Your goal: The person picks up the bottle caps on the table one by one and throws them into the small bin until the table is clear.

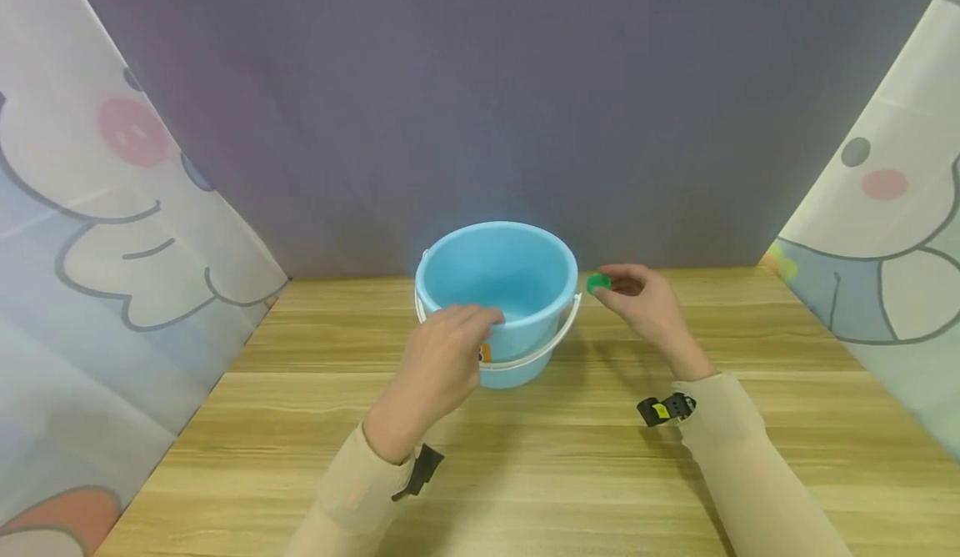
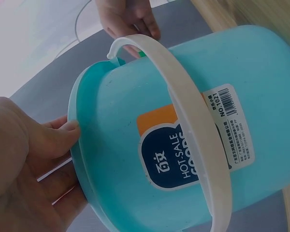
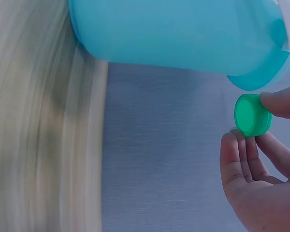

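Note:
A light blue plastic bucket [image 1: 528,342] stands upright on the wooden table in the head view. Its white handle [image 2: 195,113] hangs down across the front, partly over a label [image 2: 159,159]. My left hand [image 1: 438,365] grips the near rim, with the thumb on the outside and the fingers reaching over the edge. To the right of the bucket, my right hand [image 1: 651,307] holds a green bottle cap [image 3: 252,116] in the air, pinched between thumb and fingers. The cap is close to the rim but apart from it. Part of the bucket's inside is hidden behind my left hand.
The wood-grain table [image 1: 300,424] extends around the bucket. A grey wall [image 1: 495,90] rises at its back edge, just behind the bucket. Printed curtains with cartoon animals hang at the left [image 1: 150,248] and right [image 1: 885,273].

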The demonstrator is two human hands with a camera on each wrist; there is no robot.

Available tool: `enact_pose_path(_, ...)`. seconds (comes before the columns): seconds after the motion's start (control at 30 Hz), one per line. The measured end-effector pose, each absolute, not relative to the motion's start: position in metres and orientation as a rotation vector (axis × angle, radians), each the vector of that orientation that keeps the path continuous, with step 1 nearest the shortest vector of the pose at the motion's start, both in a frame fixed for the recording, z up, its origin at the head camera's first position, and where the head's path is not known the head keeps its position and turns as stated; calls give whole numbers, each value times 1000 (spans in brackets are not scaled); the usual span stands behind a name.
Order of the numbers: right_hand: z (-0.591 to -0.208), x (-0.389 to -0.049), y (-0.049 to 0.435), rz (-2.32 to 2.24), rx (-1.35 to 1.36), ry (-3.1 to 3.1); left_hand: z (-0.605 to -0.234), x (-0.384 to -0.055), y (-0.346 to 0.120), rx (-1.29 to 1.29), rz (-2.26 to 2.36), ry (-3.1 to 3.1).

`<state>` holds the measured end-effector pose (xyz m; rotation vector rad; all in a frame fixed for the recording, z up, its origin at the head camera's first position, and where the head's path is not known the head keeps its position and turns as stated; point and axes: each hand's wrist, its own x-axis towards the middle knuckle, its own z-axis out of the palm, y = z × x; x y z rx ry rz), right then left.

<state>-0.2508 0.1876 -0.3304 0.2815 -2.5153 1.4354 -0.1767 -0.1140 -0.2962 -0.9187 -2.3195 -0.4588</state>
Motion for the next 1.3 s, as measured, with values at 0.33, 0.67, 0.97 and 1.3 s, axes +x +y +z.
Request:
enact_pose_path(0.33, -325, -246, 184, 1487, 316, -2430, -296, -176, -113, -915, -452, -2322)
enact_pose_path(0.67, -317, -239, 180, 1445, 324, -2374, -296, -175, -113, -919, -449, -2322)
enact_pose_path(0.97, -312, -233, 176, 1447, 342, -2326, -296, -176, -113, -927, -458, -2312)
enact_pose_path(1.3, -307, -230, 172, 1450, 379, -2265, -296, -176, -113, -930, -463, -2313)
